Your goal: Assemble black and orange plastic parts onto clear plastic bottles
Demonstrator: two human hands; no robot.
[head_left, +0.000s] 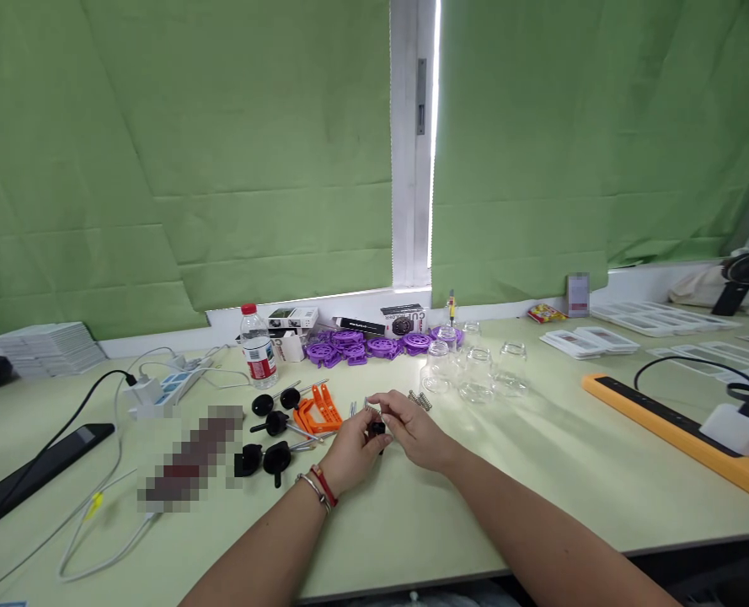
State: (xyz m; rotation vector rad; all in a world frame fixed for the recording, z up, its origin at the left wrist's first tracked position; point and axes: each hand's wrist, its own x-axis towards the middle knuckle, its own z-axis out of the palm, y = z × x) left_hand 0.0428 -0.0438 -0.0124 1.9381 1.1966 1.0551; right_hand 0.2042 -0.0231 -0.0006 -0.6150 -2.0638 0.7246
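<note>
My left hand (350, 451), a bracelet and red band at its wrist, is closed around a small black part (377, 428). My right hand (414, 428) meets it from the right, thumb and fingers pinched together at the top of that part. A thin silvery piece shows by the right fingertips, too small to name. Just behind the right hand lie metal springs (420, 400). Left of the hands are several round black pieces (276, 457) with metal rods, and orange plastic handles (319, 413).
Purple plastic parts (349, 346) are heaped at the back, beside a box (403, 320). Clear glass jars (477, 377) stand right of them. A bottle (259, 350), a power strip (181, 384) and cables occupy the left. An orange bar (665, 430) lies at right.
</note>
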